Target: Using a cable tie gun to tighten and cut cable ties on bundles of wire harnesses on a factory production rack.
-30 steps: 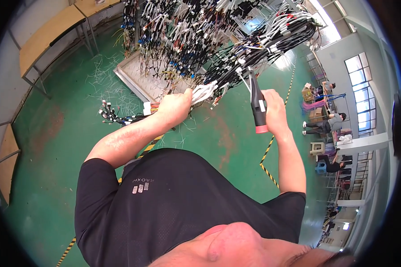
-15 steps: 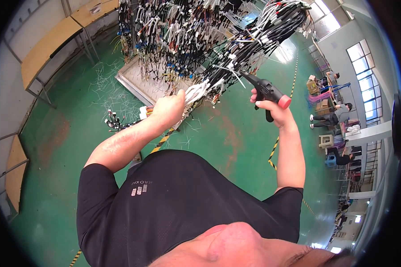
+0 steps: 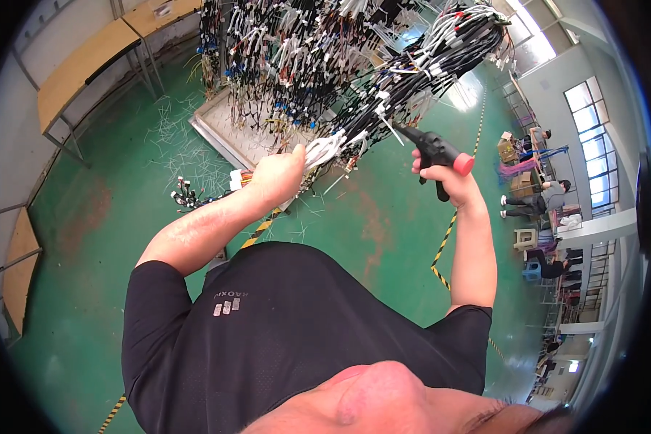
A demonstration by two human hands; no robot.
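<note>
My left hand (image 3: 276, 177) grips a bundle of black and white wires (image 3: 383, 94) near its white connector ends (image 3: 324, 150). The bundle runs up and to the right toward the hanging harnesses. My right hand (image 3: 445, 177) holds a black pistol-shaped tool with a red end cap (image 3: 437, 152); its thin nose points up-left and touches the bundle just right of my left hand. More wire ends with small connectors (image 3: 188, 195) trail out below my left forearm.
A dense rack of hanging wire harnesses (image 3: 289, 58) stands ahead over a pale platform (image 3: 228, 134). Cut wire scraps litter the green floor (image 3: 123, 202). Wooden benches (image 3: 79, 79) line the left wall. Other people (image 3: 535, 210) sit at the far right. Yellow-black floor tape (image 3: 445, 242) runs nearby.
My right hand has turned the tool from pointing down to nose-first against the bundle. My left hand has kept its grip on the wires and shifted slightly.
</note>
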